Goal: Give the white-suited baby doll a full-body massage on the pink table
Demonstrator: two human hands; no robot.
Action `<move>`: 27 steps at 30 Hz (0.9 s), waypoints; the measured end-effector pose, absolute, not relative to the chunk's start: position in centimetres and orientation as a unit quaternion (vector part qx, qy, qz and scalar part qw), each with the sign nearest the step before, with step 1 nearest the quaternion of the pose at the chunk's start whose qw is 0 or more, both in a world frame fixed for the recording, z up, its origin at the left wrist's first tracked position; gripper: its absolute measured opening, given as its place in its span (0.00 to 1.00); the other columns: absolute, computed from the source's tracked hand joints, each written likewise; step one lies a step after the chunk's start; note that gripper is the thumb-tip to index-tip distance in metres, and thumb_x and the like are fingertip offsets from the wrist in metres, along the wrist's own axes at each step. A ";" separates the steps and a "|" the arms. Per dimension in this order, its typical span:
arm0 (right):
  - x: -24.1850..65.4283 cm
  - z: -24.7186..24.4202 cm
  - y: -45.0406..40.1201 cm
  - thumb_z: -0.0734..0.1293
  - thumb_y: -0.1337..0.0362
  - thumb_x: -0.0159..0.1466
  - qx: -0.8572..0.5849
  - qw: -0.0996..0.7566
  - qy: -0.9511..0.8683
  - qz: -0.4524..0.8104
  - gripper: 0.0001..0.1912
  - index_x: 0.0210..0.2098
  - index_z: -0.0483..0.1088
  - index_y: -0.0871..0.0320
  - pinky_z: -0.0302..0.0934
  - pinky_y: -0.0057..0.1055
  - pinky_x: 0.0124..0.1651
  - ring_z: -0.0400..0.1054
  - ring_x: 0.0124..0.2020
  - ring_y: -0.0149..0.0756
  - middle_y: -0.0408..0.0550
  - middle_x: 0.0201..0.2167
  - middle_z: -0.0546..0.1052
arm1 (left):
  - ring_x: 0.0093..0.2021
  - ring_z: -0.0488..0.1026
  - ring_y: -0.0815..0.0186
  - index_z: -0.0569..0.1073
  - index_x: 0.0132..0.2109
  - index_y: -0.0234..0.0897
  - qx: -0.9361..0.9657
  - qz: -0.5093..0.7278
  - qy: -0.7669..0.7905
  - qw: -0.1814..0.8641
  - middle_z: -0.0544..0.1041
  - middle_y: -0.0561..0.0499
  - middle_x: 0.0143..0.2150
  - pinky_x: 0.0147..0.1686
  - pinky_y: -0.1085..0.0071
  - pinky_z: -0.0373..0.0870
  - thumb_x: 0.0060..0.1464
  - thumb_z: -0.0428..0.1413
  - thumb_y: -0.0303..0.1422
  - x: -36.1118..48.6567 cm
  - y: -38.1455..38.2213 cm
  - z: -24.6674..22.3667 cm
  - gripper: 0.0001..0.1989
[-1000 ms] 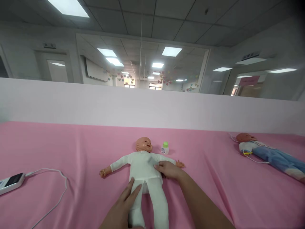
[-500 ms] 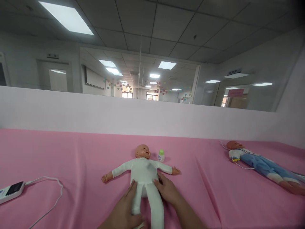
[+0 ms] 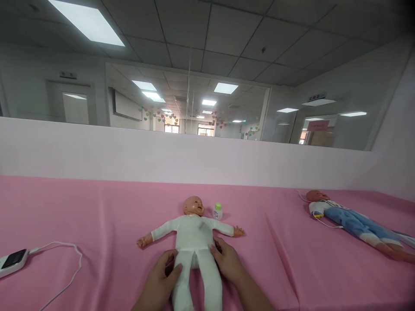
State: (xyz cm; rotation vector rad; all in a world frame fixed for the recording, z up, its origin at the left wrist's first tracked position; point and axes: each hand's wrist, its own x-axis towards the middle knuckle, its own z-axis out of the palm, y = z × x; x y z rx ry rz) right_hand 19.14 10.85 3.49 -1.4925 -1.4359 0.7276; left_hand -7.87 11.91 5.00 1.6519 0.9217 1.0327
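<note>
Pink cloth (image 3: pixel 129 216), white-clothed doll (image 3: pixel 194 233) lying between both hands (image 3: pixel 158 278), fingers curved loosely against its sides.

Smooth glossy plastic-looking doll head (image 3: pixel 193 205), matt white cloth body (image 3: pixel 193 233), creased pink cloth (image 3: pixel 129 216)

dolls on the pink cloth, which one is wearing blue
The doll at the far right, beside the wall; the doll between the hands is all in white.
</note>
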 end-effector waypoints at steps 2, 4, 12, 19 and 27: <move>18.6 4.1 10.4 0.63 0.46 0.69 -0.604 0.446 -0.601 0.274 0.26 0.61 0.73 0.50 0.66 0.48 0.58 0.74 0.57 0.56 0.54 0.57 0.80 | 0.58 0.77 0.50 0.74 0.56 0.42 0.686 0.409 0.416 0.436 0.80 0.44 0.57 0.58 0.54 0.74 0.60 0.56 0.44 -7.7 12.0 5.0 0.20; 18.0 4.6 9.9 0.61 0.47 0.71 -0.610 0.429 -0.615 0.257 0.25 0.60 0.73 0.51 0.66 0.46 0.56 0.75 0.55 0.54 0.54 0.56 0.80 | 0.58 0.77 0.50 0.73 0.58 0.41 0.700 0.391 0.457 0.387 0.80 0.44 0.58 0.57 0.54 0.75 0.60 0.56 0.43 -7.7 12.0 4.9 0.22; 18.1 7.1 9.1 0.64 0.50 0.70 -0.652 0.319 -0.658 0.202 0.16 0.48 0.77 0.52 0.59 0.37 0.38 0.76 0.38 0.49 0.52 0.37 0.83 | 0.62 0.73 0.50 0.76 0.51 0.41 0.774 0.345 0.463 0.261 0.76 0.43 0.61 0.61 0.52 0.70 0.60 0.55 0.38 -7.7 13.9 6.6 0.14; 19.9 10.3 17.5 0.66 0.48 0.69 -0.648 0.406 -0.616 0.185 0.22 0.56 0.75 0.52 0.65 0.39 0.52 0.75 0.52 0.49 0.54 0.51 0.81 | 0.61 0.73 0.50 0.76 0.52 0.40 0.747 0.415 0.461 0.240 0.77 0.42 0.58 0.63 0.53 0.67 0.59 0.56 0.38 -2.6 22.8 10.3 0.16; 20.7 9.5 28.9 0.66 0.43 0.68 -0.619 0.516 -0.498 0.320 0.32 0.64 0.69 0.56 0.57 0.45 0.68 0.65 0.66 0.51 0.56 0.65 0.73 | 0.69 0.65 0.48 0.74 0.60 0.34 0.629 0.498 0.507 0.317 0.71 0.35 0.67 0.68 0.56 0.59 0.63 0.54 0.37 2.6 31.0 11.2 0.21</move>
